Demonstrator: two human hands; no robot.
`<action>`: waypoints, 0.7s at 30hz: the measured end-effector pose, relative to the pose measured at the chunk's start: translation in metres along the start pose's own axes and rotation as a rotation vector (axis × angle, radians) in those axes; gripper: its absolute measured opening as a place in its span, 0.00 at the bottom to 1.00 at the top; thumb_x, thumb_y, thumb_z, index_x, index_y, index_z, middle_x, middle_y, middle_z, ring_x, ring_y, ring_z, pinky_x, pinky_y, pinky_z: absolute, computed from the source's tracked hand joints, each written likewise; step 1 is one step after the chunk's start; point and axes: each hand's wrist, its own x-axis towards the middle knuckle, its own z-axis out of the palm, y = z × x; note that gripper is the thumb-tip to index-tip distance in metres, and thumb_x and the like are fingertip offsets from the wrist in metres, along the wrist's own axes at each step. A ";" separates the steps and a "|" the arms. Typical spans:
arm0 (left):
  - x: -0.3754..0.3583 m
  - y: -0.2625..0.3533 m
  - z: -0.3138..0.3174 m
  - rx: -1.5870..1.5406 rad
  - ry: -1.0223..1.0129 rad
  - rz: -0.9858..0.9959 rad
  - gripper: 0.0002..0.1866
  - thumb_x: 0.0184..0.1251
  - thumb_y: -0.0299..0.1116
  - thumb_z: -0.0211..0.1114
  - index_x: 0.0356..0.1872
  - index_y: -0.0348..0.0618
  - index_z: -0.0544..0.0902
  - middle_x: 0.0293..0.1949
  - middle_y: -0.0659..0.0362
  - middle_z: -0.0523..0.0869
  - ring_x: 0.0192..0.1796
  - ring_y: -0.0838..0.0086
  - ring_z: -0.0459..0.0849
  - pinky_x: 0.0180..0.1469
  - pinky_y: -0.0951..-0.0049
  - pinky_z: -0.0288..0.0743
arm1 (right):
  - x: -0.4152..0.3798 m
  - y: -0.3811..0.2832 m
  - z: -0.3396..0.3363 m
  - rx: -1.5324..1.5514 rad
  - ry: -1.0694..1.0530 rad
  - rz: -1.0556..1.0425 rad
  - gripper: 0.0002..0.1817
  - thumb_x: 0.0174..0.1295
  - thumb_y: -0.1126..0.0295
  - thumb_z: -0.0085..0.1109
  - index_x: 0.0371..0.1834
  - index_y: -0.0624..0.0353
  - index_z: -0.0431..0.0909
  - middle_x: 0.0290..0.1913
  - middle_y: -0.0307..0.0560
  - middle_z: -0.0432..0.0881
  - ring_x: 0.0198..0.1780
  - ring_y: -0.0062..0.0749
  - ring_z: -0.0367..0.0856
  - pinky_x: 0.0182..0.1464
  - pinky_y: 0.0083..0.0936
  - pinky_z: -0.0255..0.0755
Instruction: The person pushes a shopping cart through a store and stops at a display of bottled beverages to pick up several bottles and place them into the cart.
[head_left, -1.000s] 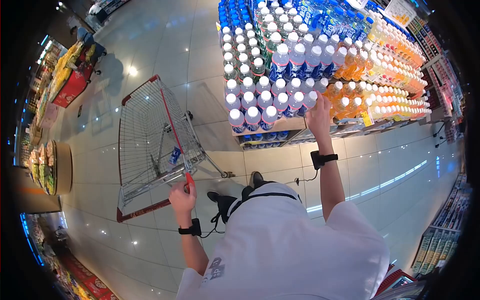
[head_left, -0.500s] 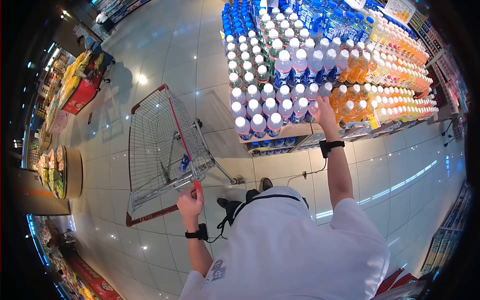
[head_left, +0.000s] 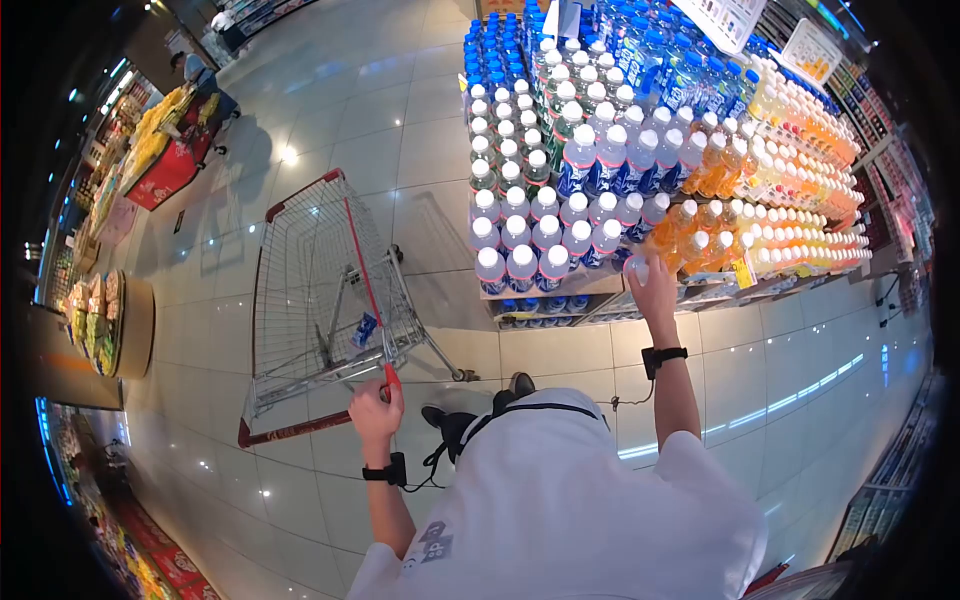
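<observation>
My left hand point(head_left: 376, 408) is wrapped round the red handle point(head_left: 310, 427) of a wire shopping cart point(head_left: 315, 290), near its right end. A small blue-and-white item point(head_left: 364, 330) lies in the cart. At the front edge of the bottle display, my right hand point(head_left: 654, 300) is closed on a bottle point(head_left: 636, 266) with a pale top; its lower part is hard to make out. Beside that hand stand pale bottles with blue labels and white caps point(head_left: 553, 262), and to the right, orange drink bottles point(head_left: 690, 250).
A yellow price tag point(head_left: 744, 273) hangs at the display's front. Blue-capped bottles point(head_left: 690, 80) stand farther back. Left of the cart are a round stand of bagged goods point(head_left: 137, 325) and a red-sided display point(head_left: 165, 180), with a person point(head_left: 198, 75) behind it. Glossy tiled floor surrounds the cart.
My right hand has drawn back from among the front bottles towards me, with a pale bottle top now showing at its fingers. My left hand stays on the cart handle.
</observation>
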 end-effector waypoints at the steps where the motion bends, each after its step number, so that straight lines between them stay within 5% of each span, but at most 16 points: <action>1: 0.001 0.001 -0.001 0.002 -0.008 0.000 0.13 0.67 0.40 0.74 0.39 0.40 0.91 0.36 0.46 0.91 0.41 0.44 0.90 0.44 0.48 0.83 | -0.002 -0.001 -0.001 -0.015 -0.005 0.019 0.25 0.69 0.53 0.72 0.60 0.57 0.77 0.51 0.62 0.87 0.49 0.69 0.89 0.46 0.58 0.84; 13: 0.003 -0.006 0.006 -0.060 0.048 0.042 0.13 0.65 0.40 0.73 0.31 0.39 0.87 0.30 0.47 0.88 0.37 0.43 0.88 0.41 0.46 0.80 | -0.034 -0.001 -0.029 -0.037 0.006 0.051 0.23 0.66 0.53 0.76 0.51 0.60 0.82 0.44 0.63 0.91 0.48 0.64 0.91 0.48 0.53 0.83; 21: 0.001 -0.003 0.002 -0.022 0.021 0.011 0.12 0.62 0.39 0.73 0.28 0.40 0.85 0.30 0.48 0.87 0.37 0.46 0.87 0.42 0.47 0.79 | -0.068 -0.066 -0.062 0.030 -0.160 0.039 0.22 0.58 0.53 0.80 0.43 0.60 0.87 0.34 0.59 0.91 0.39 0.60 0.92 0.45 0.49 0.85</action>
